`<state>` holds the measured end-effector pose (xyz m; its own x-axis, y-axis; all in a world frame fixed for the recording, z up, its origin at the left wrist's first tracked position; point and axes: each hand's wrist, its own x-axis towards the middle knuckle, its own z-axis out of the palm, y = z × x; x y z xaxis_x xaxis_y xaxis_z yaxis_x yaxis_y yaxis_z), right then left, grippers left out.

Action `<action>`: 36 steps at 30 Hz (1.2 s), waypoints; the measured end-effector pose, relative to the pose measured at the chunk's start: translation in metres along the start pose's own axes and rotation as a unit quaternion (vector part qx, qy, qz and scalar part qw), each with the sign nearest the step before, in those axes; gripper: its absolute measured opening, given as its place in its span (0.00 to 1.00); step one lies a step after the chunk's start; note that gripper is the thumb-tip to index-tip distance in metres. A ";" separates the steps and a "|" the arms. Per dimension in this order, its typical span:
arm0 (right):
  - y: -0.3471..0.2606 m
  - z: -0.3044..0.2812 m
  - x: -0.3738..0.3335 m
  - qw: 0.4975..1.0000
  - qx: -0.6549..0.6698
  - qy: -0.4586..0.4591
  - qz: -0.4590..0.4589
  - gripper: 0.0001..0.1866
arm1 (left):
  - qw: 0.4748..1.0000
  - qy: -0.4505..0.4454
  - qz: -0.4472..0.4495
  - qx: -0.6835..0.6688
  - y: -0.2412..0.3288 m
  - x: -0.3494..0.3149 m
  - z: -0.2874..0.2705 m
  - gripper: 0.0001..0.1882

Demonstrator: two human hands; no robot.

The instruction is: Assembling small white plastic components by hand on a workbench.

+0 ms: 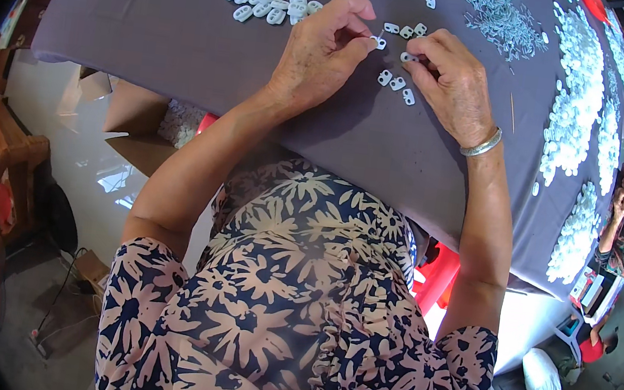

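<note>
My left hand (317, 55) pinches a small white plastic cord-lock piece (380, 44) between thumb and index finger; a thin metal bit, perhaps a spring, stands up from it. Facing it a short gap away, my right hand (454, 80) is closed on another white plastic piece (407, 57), partly covered by the fingertips. Just beyond both hands lies a short row of white pieces with holes (406, 31). Several more holed pieces (397, 84) lie on the near side, between my hands.
A heap of assembled-looking white cord locks (262, 2) sits beyond my left hand. Tiny metal springs (501, 19) are piled at the far right, beside long heaps of white pieces (573, 102). A thin stick (512, 113) lies on the grey tablecloth (168, 37). Other people sit at the right.
</note>
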<state>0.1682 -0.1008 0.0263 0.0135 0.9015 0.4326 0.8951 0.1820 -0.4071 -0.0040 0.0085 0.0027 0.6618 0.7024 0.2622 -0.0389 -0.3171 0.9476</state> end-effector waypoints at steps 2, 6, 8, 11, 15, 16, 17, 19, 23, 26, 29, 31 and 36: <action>-0.001 0.001 -0.002 1.000 0.014 0.006 0.009 0.08 | 1.000 0.002 -0.001 0.001 -0.001 0.000 0.000 0.13; -0.001 0.002 -0.003 0.999 0.032 0.007 0.024 0.10 | 1.000 -0.002 -0.002 -0.005 -0.002 0.001 0.000 0.13; -0.004 0.004 -0.003 0.999 0.018 0.017 0.021 0.10 | 1.000 -0.001 -0.001 -0.002 -0.003 0.001 0.000 0.13; 0.000 0.002 -0.003 0.999 -0.003 0.045 0.016 0.09 | 1.000 0.001 -0.002 -0.012 -0.002 0.001 0.000 0.13; 0.010 -0.007 -0.004 0.985 0.026 0.118 0.126 0.06 | 1.000 -0.001 0.001 -0.017 -0.002 0.000 -0.001 0.13; 0.016 -0.009 -0.007 0.985 0.024 0.118 0.127 0.06 | 1.000 -0.004 -0.005 -0.019 -0.002 0.000 -0.001 0.12; 0.024 -0.010 -0.009 0.978 0.025 0.125 0.165 0.06 | 1.000 -0.005 -0.003 -0.021 -0.002 0.001 -0.001 0.12; 0.034 -0.010 -0.011 0.970 0.024 0.127 0.205 0.07 | 1.000 -0.008 0.002 -0.015 -0.002 0.001 -0.001 0.12; 0.039 -0.018 -0.012 0.985 -0.041 0.082 0.148 0.07 | 1.000 -0.006 0.009 -0.007 -0.003 0.001 -0.001 0.12; 0.042 -0.025 -0.014 0.987 -0.043 0.075 0.133 0.07 | 1.000 -0.005 0.008 -0.009 -0.004 0.001 0.000 0.12; 0.045 -0.031 -0.018 0.982 -0.044 0.067 0.169 0.07 | 1.000 -0.006 0.020 -0.009 -0.006 0.000 0.001 0.11; 0.045 -0.035 -0.019 0.973 -0.022 0.041 0.224 0.07 | 1.000 -0.003 0.022 -0.011 -0.006 0.000 0.001 0.11; 0.046 -0.041 -0.022 0.974 -0.087 0.016 0.206 0.08 | 1.000 -0.011 0.018 -0.011 0.002 -0.002 0.002 0.11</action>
<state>0.2275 -0.1286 0.0309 0.3994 0.8709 0.2864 0.8725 -0.2651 -0.4105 -0.0037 0.0057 0.0039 0.6752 0.6773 0.2922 -0.0793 -0.3271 0.9416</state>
